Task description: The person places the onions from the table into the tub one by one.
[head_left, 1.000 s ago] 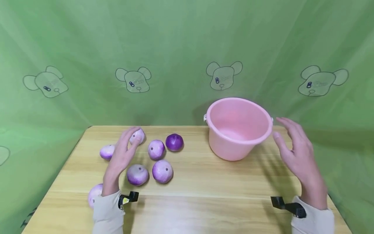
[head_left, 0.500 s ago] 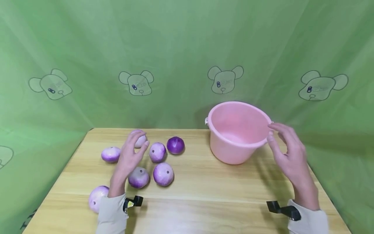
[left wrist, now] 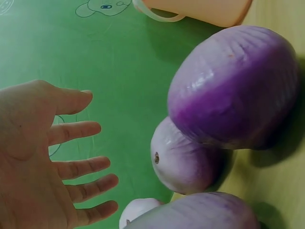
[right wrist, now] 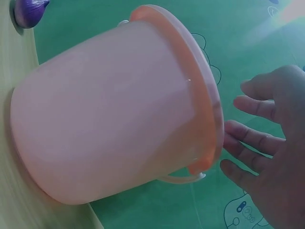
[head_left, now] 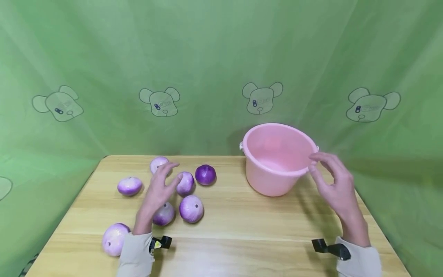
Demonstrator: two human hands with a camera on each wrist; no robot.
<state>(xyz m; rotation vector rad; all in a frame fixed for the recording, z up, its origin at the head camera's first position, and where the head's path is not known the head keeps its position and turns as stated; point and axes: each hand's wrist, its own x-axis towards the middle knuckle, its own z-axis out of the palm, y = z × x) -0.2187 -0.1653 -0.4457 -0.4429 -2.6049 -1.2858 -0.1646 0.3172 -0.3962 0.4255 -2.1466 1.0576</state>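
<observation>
Several purple onions lie on the left of the wooden table in the head view. Above them my left hand (head_left: 157,196) hovers with fingers spread, holding nothing. It overlaps the greyish-purple onion (head_left: 165,214), and its fingertips reach toward a pale onion (head_left: 185,184). In the left wrist view the palm faces a large onion (left wrist: 233,88) across a gap. A pink bucket (head_left: 266,181) stands upright at back right, nothing visible inside. My right hand (head_left: 333,188) is at the bucket's right side, fingertips right at the rim (right wrist: 220,114), fingers loosely bent and not wrapped round it.
A dark purple onion (head_left: 205,175) sits between the other onions and the bucket. Another onion (head_left: 115,239) lies near the left sleeve, and one (head_left: 129,186) at the left. A green curtain (head_left: 207,57) hangs behind the table (head_left: 242,246). The bucket's white handle (right wrist: 183,179) hangs down.
My right hand has moved left, up to the bucket's rim. My left hand has shifted right over the onions, uncovering the leftmost one. The onions and bucket stay in place; the head view tilts slightly.
</observation>
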